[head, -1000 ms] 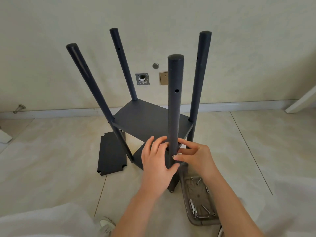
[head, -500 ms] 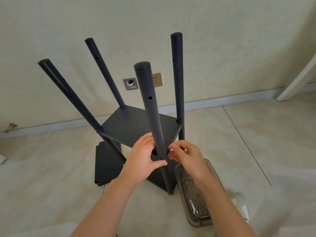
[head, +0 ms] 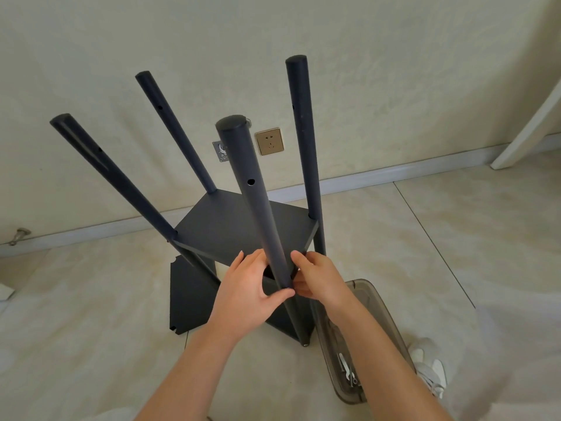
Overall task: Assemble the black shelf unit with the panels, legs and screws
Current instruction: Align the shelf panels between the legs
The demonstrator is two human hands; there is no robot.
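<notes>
**Step in hand: fixing the near leg to the middle panel**

The shelf unit stands on the floor (head: pixel 91 329) close to the wall edge, with four legs up and two panels fitted. One loose panel (head: pixel 188 299) lies flat on the floor at its left side. The joint being worked is, by judgement, where the near leg (head: pixel 261 226) meets the front corner of the middle panel (head: pixel 230 229).

1. Hold the leg square to the panel corner before driving anything. The leg tilts in this view, though the wide lens may account for part of that.
2. Line the leg's hole up with the panel's hole, then start the screw by hand. Do not force it, as a cross-threaded start is the likely fault.
3. Draw further screws (head: pixel 349 378) from the tray (head: pixel 391 329), which sits on the floor just beside the unit's right front foot.

**Hands**

- Left hand (head: pixel 246 293): wrapped round the near leg at panel height. The thumb crosses the front of the tube and the fingers (head: pixel 243 259) reach behind it — a firm steadying grip.
- Right hand (head: pixel 321 281): fingers bent, tips drawn together against the leg's right side at the joint. Whether they pinch a screw or only press the tube cannot be told, because the contact point is hidden.
</notes>
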